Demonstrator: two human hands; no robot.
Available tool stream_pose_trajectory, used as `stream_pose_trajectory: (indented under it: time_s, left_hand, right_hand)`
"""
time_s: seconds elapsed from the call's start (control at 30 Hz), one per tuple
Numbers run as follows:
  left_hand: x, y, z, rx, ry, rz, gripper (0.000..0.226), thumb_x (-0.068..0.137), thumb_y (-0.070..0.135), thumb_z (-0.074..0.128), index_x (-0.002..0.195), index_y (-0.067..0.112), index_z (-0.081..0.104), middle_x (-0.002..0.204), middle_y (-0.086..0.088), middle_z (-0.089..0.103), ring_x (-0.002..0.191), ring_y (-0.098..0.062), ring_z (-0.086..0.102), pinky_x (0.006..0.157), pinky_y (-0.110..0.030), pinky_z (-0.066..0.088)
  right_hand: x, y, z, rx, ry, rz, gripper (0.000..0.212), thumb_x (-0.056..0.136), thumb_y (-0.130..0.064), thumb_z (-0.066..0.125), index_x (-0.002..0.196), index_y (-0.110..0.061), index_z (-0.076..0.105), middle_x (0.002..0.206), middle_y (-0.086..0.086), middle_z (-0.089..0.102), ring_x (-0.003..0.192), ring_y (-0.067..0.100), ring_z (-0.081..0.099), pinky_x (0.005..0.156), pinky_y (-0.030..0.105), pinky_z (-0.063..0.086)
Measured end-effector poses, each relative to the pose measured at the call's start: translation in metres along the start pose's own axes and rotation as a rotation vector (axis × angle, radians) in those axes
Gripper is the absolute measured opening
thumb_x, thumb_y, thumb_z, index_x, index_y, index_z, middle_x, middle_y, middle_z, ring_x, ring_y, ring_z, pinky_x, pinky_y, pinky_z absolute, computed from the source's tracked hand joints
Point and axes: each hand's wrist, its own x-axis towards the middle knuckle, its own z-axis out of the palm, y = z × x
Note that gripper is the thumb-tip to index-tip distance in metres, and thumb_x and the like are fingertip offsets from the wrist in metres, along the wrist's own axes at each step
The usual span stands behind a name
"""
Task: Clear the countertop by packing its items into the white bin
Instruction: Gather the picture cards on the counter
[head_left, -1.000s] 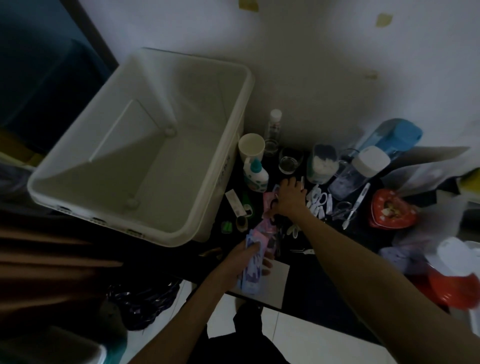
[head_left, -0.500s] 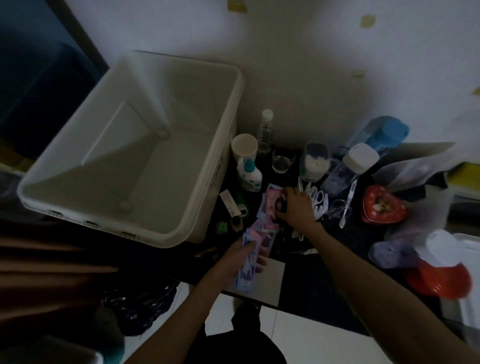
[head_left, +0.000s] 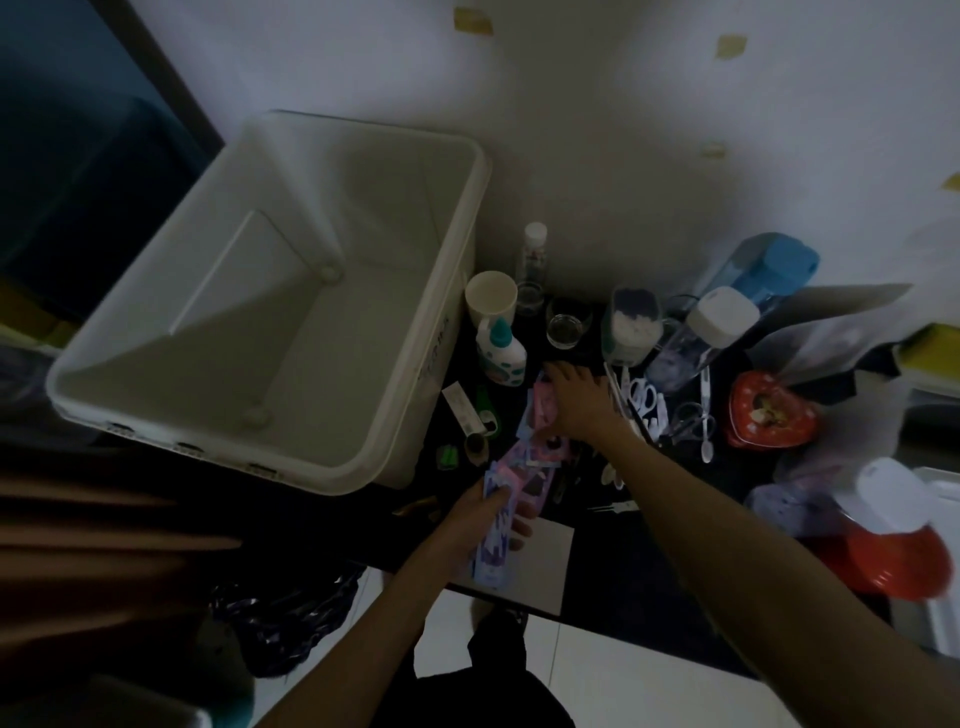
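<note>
Nearest the camera, a stack of purple packets (head_left: 496, 530) is clasped in the left hand (head_left: 475, 519) over the dark countertop (head_left: 623, 561). Just beyond, pink packets (head_left: 543, 410) are pressed under the right hand (head_left: 576, 400), fingers spread flat; no grip can be made out. Farther back, a white cup (head_left: 491, 301) and a small glass (head_left: 563, 322) are seen empty, and white pieces are held in a clear jar (head_left: 631, 327). To the left, the white bin (head_left: 457, 291) is seen empty, touching the counter's edge.

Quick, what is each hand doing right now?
Left hand: closed around a stack of packets.
Right hand: pressed on the pink packets; grip cannot be told.
</note>
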Motion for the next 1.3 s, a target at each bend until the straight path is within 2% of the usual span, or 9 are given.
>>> stream_pose_trajectory:
  time_s: [0.27,0.53,0.67,0.77,0.9,1.0,1.03,1.13,1.3]
  left_hand:
    - [-0.003,0.000,-0.007,-0.023,0.020,-0.016,0.027,0.104,0.019,0.041,0.130,0.017,0.045,0.089,-0.008,0.067,0.062,-0.014,0.071,0.059,-0.027,0.059]
    - [0.000,-0.002,-0.009,-0.020,0.085,-0.016,0.040,0.104,0.018,0.043,0.142,0.009,0.040,0.080,-0.003,0.072,0.060,-0.013,0.071,0.059,-0.027,0.058]
    - [-0.003,0.005,-0.007,0.004,0.040,0.010,0.041,0.105,0.017,0.038,0.144,0.011,0.031,0.129,-0.011,0.054,0.064,-0.008,0.071,0.060,-0.022,0.058]
    - [0.001,0.006,-0.004,0.018,0.094,0.018,0.046,0.104,0.021,0.041,0.148,0.012,0.032,0.136,-0.022,0.053,0.104,-0.030,0.068,0.086,-0.042,0.053]
    - [0.004,0.013,0.001,-0.082,0.128,-0.036,0.037,0.102,0.038,0.044,0.110,0.008,0.064,0.079,-0.005,0.070,0.065,-0.018,0.067,0.067,-0.036,0.053]
    - [-0.003,0.028,0.008,-0.081,-0.160,-0.274,0.056,0.090,0.052,0.059,0.046,0.020,0.070,0.046,0.008,0.063,0.048,0.001,0.060,0.064,-0.015,0.046]
    - [0.000,0.029,0.008,-0.117,-0.247,-0.282,0.054,0.074,0.067,0.069,0.042,0.023,0.069,0.047,0.009,0.064,0.048,0.003,0.060,0.060,-0.012,0.046]
    - [0.012,0.027,0.009,-0.279,-0.056,-0.175,0.060,0.092,0.065,0.042,0.098,0.014,0.072,0.090,-0.010,0.075,0.079,-0.020,0.071,0.072,-0.032,0.056]
    - [0.010,0.012,0.007,-0.259,0.011,-0.086,0.028,0.098,0.034,0.050,0.106,0.010,0.062,0.068,-0.004,0.070,0.055,-0.014,0.067,0.051,-0.024,0.053]
  right_hand:
    - [0.007,-0.008,0.003,-0.146,-0.009,-0.011,0.131,0.048,-0.059,0.089,0.150,-0.011,0.021,0.145,0.016,0.030,0.132,0.038,0.032,0.106,0.051,0.032]
    - [0.013,-0.004,0.006,0.018,-0.014,-0.015,0.106,0.053,-0.047,0.091,0.134,-0.005,0.038,0.132,0.016,0.043,0.120,0.036,0.047,0.096,0.044,0.045]
    - [0.015,0.006,-0.003,0.259,-0.043,-0.010,0.069,0.070,-0.032,0.085,0.124,-0.006,0.051,0.123,0.017,0.058,0.113,0.036,0.058,0.089,0.039,0.051]
    - [0.002,0.013,-0.033,0.387,-0.005,-0.019,0.052,0.086,-0.020,0.072,0.131,-0.003,0.053,0.129,0.017,0.058,0.118,0.034,0.056,0.092,0.035,0.044]
    - [-0.033,0.021,-0.074,0.644,0.040,-0.052,0.038,0.093,-0.018,0.063,0.129,-0.010,0.054,0.110,0.004,0.062,0.104,0.022,0.060,0.076,0.024,0.046]
    - [-0.060,0.021,-0.089,0.763,-0.150,-0.197,0.026,0.091,-0.023,0.068,0.114,-0.014,0.060,0.098,0.004,0.068,0.091,0.020,0.066,0.072,0.026,0.054]
    - [-0.067,0.016,-0.087,0.749,-0.227,-0.253,0.023,0.090,-0.025,0.069,0.111,-0.018,0.061,0.099,0.005,0.069,0.091,0.020,0.067,0.075,0.029,0.055]
    - [-0.074,-0.006,-0.071,0.603,-0.377,-0.376,0.028,0.088,-0.035,0.069,0.112,-0.022,0.061,0.102,0.001,0.067,0.092,0.018,0.067,0.079,0.031,0.055]
    - [-0.050,-0.010,-0.030,0.605,-0.119,-0.203,0.024,0.089,-0.026,0.069,0.111,-0.016,0.067,0.105,-0.003,0.067,0.096,0.014,0.065,0.078,0.024,0.047]
